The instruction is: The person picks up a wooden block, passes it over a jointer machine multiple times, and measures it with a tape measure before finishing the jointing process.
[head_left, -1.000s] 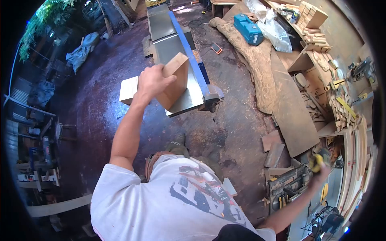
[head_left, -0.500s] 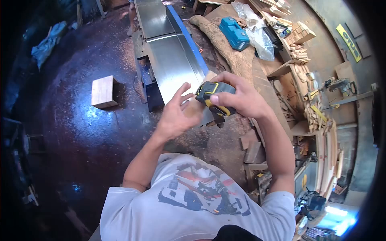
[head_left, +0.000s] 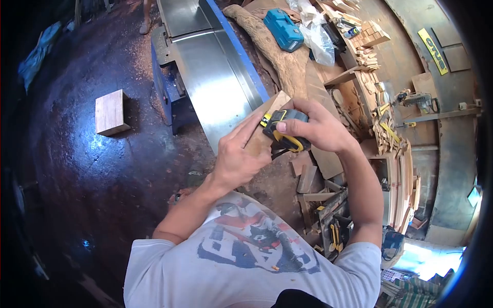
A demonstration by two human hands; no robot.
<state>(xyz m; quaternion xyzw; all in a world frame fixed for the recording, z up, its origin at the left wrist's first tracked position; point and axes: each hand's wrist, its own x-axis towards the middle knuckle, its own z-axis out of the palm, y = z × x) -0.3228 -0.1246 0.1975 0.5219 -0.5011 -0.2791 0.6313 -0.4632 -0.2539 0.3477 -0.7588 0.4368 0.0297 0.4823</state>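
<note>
A black and yellow tape measure (head_left: 287, 129) is in my right hand (head_left: 321, 126), thumb on its side. My left hand (head_left: 239, 154) is closed around a small wooden piece (head_left: 259, 142), fingers along its upper side. The front of the tape measure rests close against that wood, with a bit of yellow tape showing at its mouth. Pale wood also sticks up past the tape measure near my right fingers; whether it is the same piece is hard to tell. Below my hands is my white printed shirt.
A metal-topped machine (head_left: 215, 72) with a blue edge stands ahead. A wooden block (head_left: 112, 113) sits on the dark floor at left. A teal case (head_left: 283, 31) lies by a long rough slab (head_left: 272, 49). Wood offcuts (head_left: 372, 36) fill shelves at right. Part of a person's foot (head_left: 146, 25) shows at the top.
My left fingers, spread before, have closed along the wood. The tape measure has moved slightly right and down in view. The whole view has shifted, with the background sliding left.
</note>
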